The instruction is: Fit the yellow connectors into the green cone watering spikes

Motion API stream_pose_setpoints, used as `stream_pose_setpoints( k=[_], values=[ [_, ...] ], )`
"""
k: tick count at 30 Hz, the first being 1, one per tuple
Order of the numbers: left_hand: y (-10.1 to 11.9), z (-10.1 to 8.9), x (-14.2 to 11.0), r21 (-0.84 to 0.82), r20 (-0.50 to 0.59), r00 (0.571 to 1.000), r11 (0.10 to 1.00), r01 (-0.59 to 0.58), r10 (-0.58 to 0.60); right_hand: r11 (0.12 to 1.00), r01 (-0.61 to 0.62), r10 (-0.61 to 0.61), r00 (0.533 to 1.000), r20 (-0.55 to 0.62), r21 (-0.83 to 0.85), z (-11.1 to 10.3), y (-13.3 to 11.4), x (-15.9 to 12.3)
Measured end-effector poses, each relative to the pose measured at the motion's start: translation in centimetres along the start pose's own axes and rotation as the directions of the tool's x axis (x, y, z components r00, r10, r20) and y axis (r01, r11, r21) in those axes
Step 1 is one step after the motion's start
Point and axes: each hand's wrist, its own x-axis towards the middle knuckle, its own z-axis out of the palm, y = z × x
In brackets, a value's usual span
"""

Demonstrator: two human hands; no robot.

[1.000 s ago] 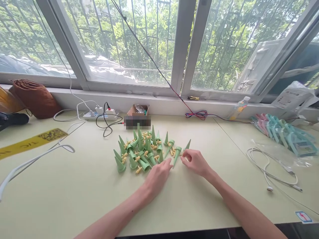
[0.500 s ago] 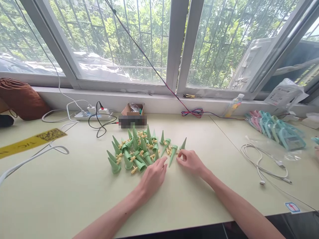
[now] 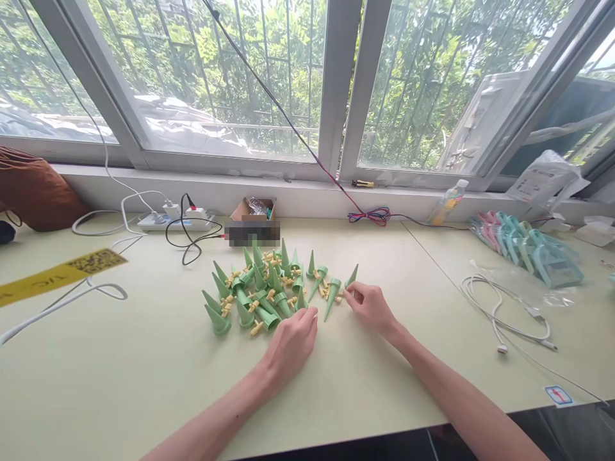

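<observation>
Many green plastic cone spikes (image 3: 243,314) with ring collars stand or lie in a cluster on the table, with small yellow valve pieces (image 3: 257,328) among them. My left hand (image 3: 294,336) rests at the cluster's front right, fingers curled together; what they may hold is hidden. Just to its right a green spike (image 3: 331,301) lies with its tip toward me. My right hand (image 3: 372,308) is pinched beside a standing green cone (image 3: 353,275), its fingertips near some yellow pieces. Anything in that pinch is too small to make out.
Behind the cluster sits an open cardboard box (image 3: 243,210). A power strip (image 3: 175,222) with cables is at the back left. On the right are a coiled white cable (image 3: 497,314), teal and pink plastic items (image 3: 528,246) and a bottle (image 3: 449,202). A yellow tag (image 3: 62,275) hangs at left.
The whole view has shifted, so the scene sits farther left. My left fingers parted a little, then drew together again. My right hand stays pinched by the standing cone.
</observation>
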Motion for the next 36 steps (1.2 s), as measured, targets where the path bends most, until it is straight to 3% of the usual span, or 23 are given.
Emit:
stream_pose_setpoints(
  k=[5, 8, 15, 21, 26, 36],
  values=[
    [0.1, -0.1, 0.0, -0.018, -0.005, 1.000, 1.000, -0.021, 0.021, 0.999, -0.004, 0.009, 0.989, -0.145, 0.035, -0.7, -0.5, 0.0],
    [0.1, -0.1, 0.0, -0.019, -0.026, 0.999, 0.999, -0.042, 0.042, 0.999, -0.021, 0.026, 0.985, -0.173, 0.031, -1.0, -0.6, 0.0],
    [0.3, 0.0, -0.1, 0.006, -0.034, 0.991, 0.991, -0.130, 0.130, 0.999, -0.034, 0.034, 0.999, -0.002, 0.012, -0.1, -0.3, -0.1],
    [0.5, 0.2, -0.2, 0.042, 0.035, 0.966, 0.965, -0.259, 0.258, 0.992, -0.019, 0.037, 0.989, 0.144, -0.124, 0.8, -0.5, 0.4],
    [0.4, 0.5, -0.3, 0.037, 0.056, 0.961, 0.961, -0.273, 0.271, 0.986, -0.025, 0.050, 0.987, 0.151, -0.164, 0.9, -0.5, 0.7],
    [0.5, 0.4, -0.4, -0.001, 0.050, 0.966, 0.968, -0.252, 0.252, 0.999, 0.008, -0.002, 0.993, 0.115, -0.046, 1.0, 0.0, 0.6]
  ],
)
